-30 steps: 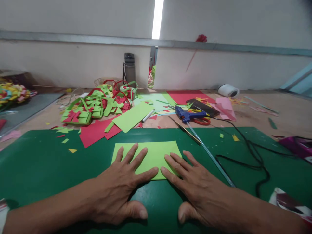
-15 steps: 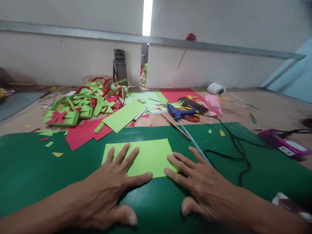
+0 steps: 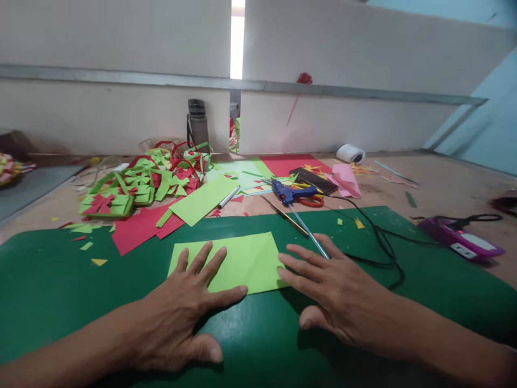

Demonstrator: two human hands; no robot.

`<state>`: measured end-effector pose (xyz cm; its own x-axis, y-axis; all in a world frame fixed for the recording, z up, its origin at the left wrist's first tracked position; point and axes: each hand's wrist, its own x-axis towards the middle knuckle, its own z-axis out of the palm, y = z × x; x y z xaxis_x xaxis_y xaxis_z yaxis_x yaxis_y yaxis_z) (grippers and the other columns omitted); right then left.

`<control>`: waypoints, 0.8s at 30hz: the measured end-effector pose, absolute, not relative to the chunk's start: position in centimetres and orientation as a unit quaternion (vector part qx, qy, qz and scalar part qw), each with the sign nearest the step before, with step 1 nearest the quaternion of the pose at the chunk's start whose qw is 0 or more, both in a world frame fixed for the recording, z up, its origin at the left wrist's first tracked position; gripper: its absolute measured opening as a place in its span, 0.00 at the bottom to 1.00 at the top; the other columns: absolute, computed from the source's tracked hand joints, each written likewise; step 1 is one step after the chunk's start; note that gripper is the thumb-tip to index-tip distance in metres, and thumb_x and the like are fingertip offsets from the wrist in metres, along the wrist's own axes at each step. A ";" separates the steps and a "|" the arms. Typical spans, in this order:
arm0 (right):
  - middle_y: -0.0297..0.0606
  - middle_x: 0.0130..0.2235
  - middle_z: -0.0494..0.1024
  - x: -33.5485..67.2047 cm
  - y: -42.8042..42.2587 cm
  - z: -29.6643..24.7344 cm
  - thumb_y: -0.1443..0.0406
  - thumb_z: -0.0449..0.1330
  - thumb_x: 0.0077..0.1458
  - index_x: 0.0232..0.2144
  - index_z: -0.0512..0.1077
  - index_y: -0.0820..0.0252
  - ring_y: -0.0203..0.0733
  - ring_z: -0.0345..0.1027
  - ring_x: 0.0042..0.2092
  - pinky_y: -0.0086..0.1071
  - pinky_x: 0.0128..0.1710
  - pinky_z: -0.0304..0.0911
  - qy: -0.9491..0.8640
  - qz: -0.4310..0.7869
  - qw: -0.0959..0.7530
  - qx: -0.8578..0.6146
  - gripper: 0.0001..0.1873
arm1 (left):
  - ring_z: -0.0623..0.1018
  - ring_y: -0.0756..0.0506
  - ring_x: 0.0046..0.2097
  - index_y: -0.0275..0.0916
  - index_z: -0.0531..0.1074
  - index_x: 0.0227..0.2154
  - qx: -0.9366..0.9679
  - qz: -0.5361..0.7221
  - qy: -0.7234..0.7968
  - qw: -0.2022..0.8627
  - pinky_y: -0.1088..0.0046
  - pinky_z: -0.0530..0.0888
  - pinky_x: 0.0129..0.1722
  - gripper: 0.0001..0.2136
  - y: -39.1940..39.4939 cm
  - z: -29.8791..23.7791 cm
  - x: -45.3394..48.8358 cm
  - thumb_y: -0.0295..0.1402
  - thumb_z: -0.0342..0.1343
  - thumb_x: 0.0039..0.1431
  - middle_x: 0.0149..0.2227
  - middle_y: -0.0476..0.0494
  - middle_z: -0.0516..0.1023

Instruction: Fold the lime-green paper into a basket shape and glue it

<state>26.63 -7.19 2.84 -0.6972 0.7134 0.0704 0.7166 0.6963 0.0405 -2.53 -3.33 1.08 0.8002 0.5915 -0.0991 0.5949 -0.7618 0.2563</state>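
A light green sheet of paper [image 3: 242,264] lies on the dark green mat [image 3: 81,296] in front of me. Spread flat across its left part is my left hand [image 3: 194,302], fingers apart, pressing on the paper. My right hand [image 3: 323,285] has its fingers stretched out at the sheet's right edge; the fingertips meet or hover just over that edge, I cannot tell which. Neither hand grips anything. Just beyond the right hand, the clear glue stick of a blue glue gun [image 3: 291,192] points toward my fingers.
Green and red paper bags [image 3: 137,183] are heaped at the back left, near a grey bottle [image 3: 197,124]. Red sheets, a green sheet [image 3: 205,202] and a marker [image 3: 229,197] lie behind the mat. A black cord runs to a purple power strip [image 3: 460,237] at right.
My right hand has shifted slightly up and outward, its fingers lifting a little at the paper's right edge. The left hand stays on the sheet. The camera view has tilted up slightly.
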 end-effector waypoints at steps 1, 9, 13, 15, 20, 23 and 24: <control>0.44 0.54 0.72 26.1 -6.7 2.9 0.48 0.48 0.60 0.55 0.65 0.57 0.55 0.57 0.59 0.59 0.58 0.38 -0.930 -0.010 0.019 -0.368 0.28 | 0.39 0.20 0.63 0.62 0.51 0.61 0.938 -0.014 0.316 0.143 0.28 0.43 0.52 0.35 -3.1 1.2 -2.4 0.64 0.45 0.50 0.67 0.41 0.33; 0.48 0.54 0.71 25.0 -4.6 1.6 0.47 0.49 0.59 0.52 0.67 0.60 0.56 0.61 0.56 0.60 0.56 0.44 -0.938 -0.015 0.015 -0.346 0.28 | 0.40 0.21 0.63 0.59 0.51 0.61 0.926 -0.062 0.337 0.157 0.27 0.44 0.51 0.34 -2.1 3.4 -0.8 0.63 0.43 0.53 0.67 0.36 0.40; 0.48 0.54 0.71 25.7 -4.5 0.3 0.46 0.50 0.57 0.54 0.66 0.61 0.55 0.64 0.54 0.55 0.56 0.47 -0.945 -0.093 0.047 -0.310 0.32 | 0.45 0.22 0.63 0.45 0.50 0.64 0.941 -0.047 0.303 0.142 0.31 0.43 0.54 0.38 -3.2 3.2 0.7 0.61 0.42 0.56 0.65 0.28 0.47; 0.49 0.52 0.74 26.0 -4.0 -0.2 0.45 0.50 0.57 0.51 0.69 0.64 0.55 0.67 0.51 0.52 0.53 0.51 -0.949 -0.162 0.071 -0.263 0.32 | 0.46 0.20 0.62 0.41 0.47 0.65 0.950 -0.040 0.275 0.141 0.30 0.47 0.53 0.37 -3.5 2.4 1.5 0.57 0.44 0.58 0.64 0.25 0.47; 0.47 0.44 0.79 26.2 -2.6 -0.2 0.43 0.48 0.56 0.43 0.74 0.63 0.53 0.72 0.44 0.46 0.43 0.58 -0.938 -0.280 0.113 -0.171 0.32 | 0.44 0.15 0.61 0.39 0.46 0.64 0.953 -0.017 0.283 0.107 0.26 0.56 0.46 0.35 -3.5 0.9 2.2 0.46 0.52 0.59 0.65 0.24 0.44; 0.46 0.44 0.79 26.4 -2.3 -0.3 0.42 0.48 0.56 0.44 0.74 0.62 0.51 0.72 0.44 0.45 0.42 0.60 -0.934 -0.296 0.117 -0.164 0.33 | 0.47 0.18 0.61 0.33 0.51 0.63 0.946 -0.068 0.296 0.113 0.30 0.57 0.49 0.27 -3.8 2.1 1.7 0.38 0.47 0.63 0.64 0.22 0.47; 0.45 0.44 0.79 26.5 -2.2 -0.5 0.42 0.47 0.56 0.44 0.74 0.62 0.51 0.72 0.44 0.44 0.42 0.60 -0.934 -0.296 0.116 -0.164 0.33 | 0.48 0.18 0.62 0.31 0.52 0.62 0.944 -0.084 0.298 0.118 0.31 0.58 0.50 0.26 -3.9 2.7 1.5 0.36 0.47 0.64 0.64 0.22 0.47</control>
<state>26.51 -2.20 -0.49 -0.9191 0.2377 0.3142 0.3752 0.7711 0.5145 1.49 -3.86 2.67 0.8086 0.5423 -0.2283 0.5818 -0.7948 0.1724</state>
